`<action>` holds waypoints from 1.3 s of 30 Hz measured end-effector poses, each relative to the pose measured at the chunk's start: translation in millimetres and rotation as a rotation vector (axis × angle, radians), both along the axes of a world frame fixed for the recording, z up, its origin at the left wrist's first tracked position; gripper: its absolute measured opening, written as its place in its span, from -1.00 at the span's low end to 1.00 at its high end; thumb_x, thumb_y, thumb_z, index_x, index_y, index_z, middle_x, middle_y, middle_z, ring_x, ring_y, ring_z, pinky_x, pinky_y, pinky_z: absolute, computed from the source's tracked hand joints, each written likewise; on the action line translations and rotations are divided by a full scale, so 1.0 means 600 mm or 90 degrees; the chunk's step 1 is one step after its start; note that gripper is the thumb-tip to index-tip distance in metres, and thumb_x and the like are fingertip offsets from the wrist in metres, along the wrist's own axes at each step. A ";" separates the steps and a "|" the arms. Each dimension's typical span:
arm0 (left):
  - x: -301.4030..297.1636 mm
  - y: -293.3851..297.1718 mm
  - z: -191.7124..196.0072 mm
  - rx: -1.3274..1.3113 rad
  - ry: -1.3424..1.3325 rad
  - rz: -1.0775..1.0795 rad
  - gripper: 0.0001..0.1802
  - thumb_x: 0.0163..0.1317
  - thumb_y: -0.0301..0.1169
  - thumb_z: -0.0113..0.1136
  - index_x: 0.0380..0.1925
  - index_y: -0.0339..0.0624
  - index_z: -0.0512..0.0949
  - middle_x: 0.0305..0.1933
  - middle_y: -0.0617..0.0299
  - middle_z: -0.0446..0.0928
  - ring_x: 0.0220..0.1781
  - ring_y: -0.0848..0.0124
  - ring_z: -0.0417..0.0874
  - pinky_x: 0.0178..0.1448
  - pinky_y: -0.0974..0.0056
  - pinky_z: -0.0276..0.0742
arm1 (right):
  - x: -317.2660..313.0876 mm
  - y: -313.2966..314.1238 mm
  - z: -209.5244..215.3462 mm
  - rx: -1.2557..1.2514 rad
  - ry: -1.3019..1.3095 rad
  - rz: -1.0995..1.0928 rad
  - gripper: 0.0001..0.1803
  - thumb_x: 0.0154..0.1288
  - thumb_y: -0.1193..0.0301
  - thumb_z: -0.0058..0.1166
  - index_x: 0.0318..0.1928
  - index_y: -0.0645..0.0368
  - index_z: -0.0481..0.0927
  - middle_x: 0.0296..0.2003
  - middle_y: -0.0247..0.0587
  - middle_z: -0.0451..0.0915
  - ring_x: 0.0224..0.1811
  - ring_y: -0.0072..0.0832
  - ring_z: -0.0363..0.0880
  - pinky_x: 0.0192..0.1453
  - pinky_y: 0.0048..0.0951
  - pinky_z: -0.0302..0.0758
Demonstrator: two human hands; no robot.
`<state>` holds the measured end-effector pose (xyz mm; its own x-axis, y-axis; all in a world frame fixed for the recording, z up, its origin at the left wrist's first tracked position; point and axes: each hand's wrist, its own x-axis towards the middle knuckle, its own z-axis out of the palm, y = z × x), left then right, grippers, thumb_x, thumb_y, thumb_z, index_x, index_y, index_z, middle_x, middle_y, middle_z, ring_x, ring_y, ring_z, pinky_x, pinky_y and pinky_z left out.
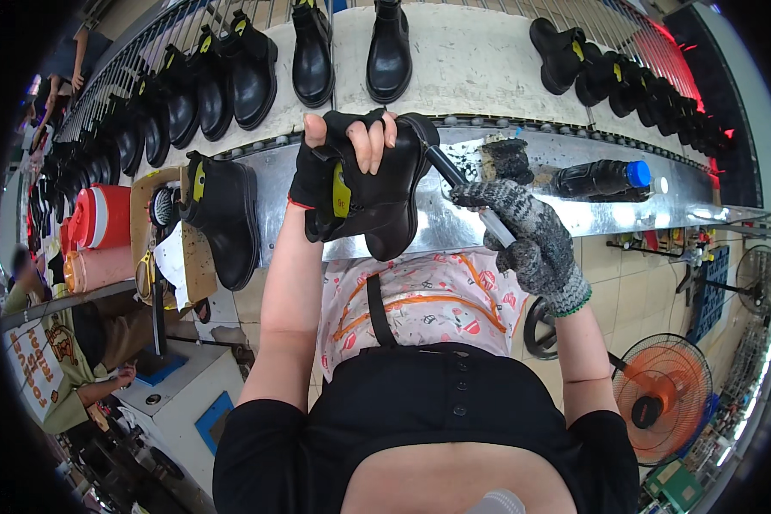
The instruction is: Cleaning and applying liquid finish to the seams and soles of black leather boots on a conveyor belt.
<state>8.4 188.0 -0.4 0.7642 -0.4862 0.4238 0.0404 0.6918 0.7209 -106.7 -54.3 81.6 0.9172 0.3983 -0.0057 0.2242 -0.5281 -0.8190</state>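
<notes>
- Your left hand (364,141), in a black fingerless glove, was curled firmly around a black ankle boot (377,201), its bare fingertips pressed on the leather.
- That boot was held up in front of you, over the near edge of a metal bench (454,224), with its sole toward the right and its opening, showing a yellow patch, toward the left.
- Your right hand (531,244), in a grey speckled knitted glove, was closed around a slim tool (445,165) with a dark shaft; its tip was at the edge of the sole.
- Just right of the boot, on the bench, lay a dark crumpled lump (507,159), and beyond it a dark bottle (593,178) with a blue cap, on its side.
- To your left stood a second boot (225,224), beside a cardboard box (200,272) with yellow-handled scissors (145,278) at its side; farther left was a red and white jug (103,218).
- Across the bench, more black boots stood along a pale belt (480,56).
- At lower right stood an orange fan (668,385).
</notes>
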 end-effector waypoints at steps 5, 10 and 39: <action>0.021 0.028 -0.016 -0.036 0.006 0.013 -0.12 0.21 0.38 -0.50 -0.82 -0.16 0.38 -0.71 0.22 0.32 -0.30 0.32 0.29 0.09 0.29 0.14 | 0.007 0.027 -0.029 0.046 -0.005 0.016 -0.52 0.04 0.44 0.03 0.07 0.01 0.53 -0.01 -0.10 0.54 0.03 -0.16 0.51 0.15 -0.27 0.42; 0.024 0.050 -0.030 -0.079 0.068 0.038 -0.12 0.20 0.40 -0.52 -0.82 -0.14 0.38 -0.69 0.24 0.32 -0.27 0.32 0.27 0.15 0.27 0.10 | 0.013 0.053 -0.052 0.076 0.007 -0.018 -0.52 0.01 0.55 -0.02 0.02 0.05 0.54 -0.09 -0.10 0.55 -0.08 -0.18 0.55 0.05 -0.30 0.47; 0.049 0.120 -0.084 -0.181 0.056 0.082 -0.12 0.24 0.37 -0.57 -0.76 -0.14 0.41 -0.63 0.25 0.35 -0.17 0.31 0.31 0.31 0.22 0.02 | 0.018 0.089 -0.133 0.121 -0.079 0.055 -0.47 0.02 0.46 0.00 0.10 0.11 0.51 -0.09 -0.13 0.60 -0.20 -0.25 0.60 -0.04 -0.39 0.50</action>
<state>37.7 259.9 -50.8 0.8517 -0.2541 0.4583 -0.0076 0.8685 0.4957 -95.9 -1.1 1.8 0.8690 0.4579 0.1874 0.3667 -0.3418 -0.8653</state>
